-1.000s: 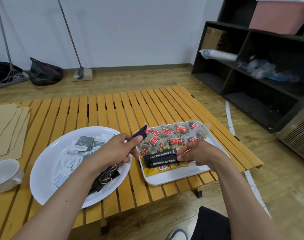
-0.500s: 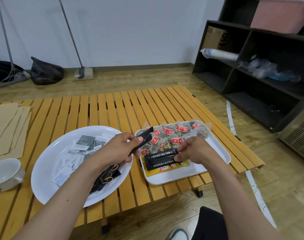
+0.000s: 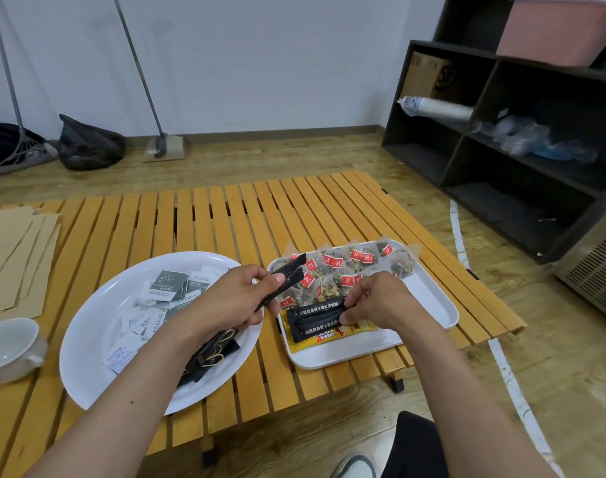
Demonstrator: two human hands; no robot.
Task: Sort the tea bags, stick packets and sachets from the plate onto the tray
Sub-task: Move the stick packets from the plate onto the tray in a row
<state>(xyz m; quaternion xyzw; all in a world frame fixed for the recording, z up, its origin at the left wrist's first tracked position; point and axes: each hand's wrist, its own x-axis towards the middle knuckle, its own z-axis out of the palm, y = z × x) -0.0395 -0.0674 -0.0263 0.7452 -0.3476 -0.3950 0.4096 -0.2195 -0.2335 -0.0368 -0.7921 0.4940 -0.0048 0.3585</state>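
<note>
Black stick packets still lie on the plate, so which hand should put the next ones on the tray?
Probably the left hand: it already grips two black stick packets near the tray. The right hand is busy pinching the sticks on the tray.

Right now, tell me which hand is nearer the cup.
Left. The left hand grips black sticks above the plate's right edge, with the cup beyond the plate. The right hand is farther off, over the tray.
</note>
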